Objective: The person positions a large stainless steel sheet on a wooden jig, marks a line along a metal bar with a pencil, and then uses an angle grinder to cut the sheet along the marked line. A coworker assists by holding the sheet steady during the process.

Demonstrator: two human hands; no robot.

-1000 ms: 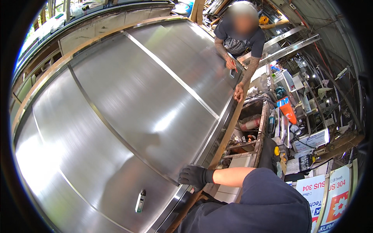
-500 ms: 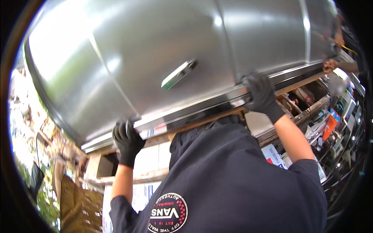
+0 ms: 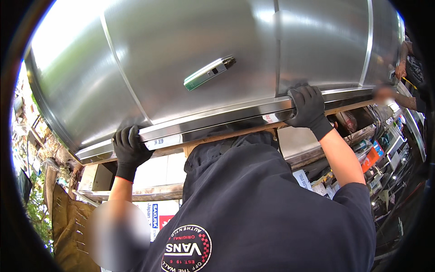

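Observation:
A large stainless steel panel (image 3: 204, 41) with raised seams fills the upper view, its folded edge running along my front. My left hand (image 3: 131, 147), in a black glove, grips that edge at the left with its fingers curled over the top. Farther right my right hand (image 3: 307, 106), gloved alike, has its fingers wrapped over the same edge. Both thumbs are mostly hidden. Between and beyond the hands, a small silver and green device like a vape (image 3: 208, 73) lies on the metal.
Beneath the panel are a wooden frame (image 3: 149, 192) and pale tiles (image 3: 170, 170). Another person's forearm (image 3: 405, 100) reaches toward the panel's right end, near a second hand (image 3: 400, 70). Cluttered goods, including an orange package (image 3: 369, 158), lie at right. A brown cloth (image 3: 68, 226) hangs lower left.
The view has shifted and steadied. My left hand appears farther left and my right slightly lower, both still on the edge. The vape-like device shows more sharply.

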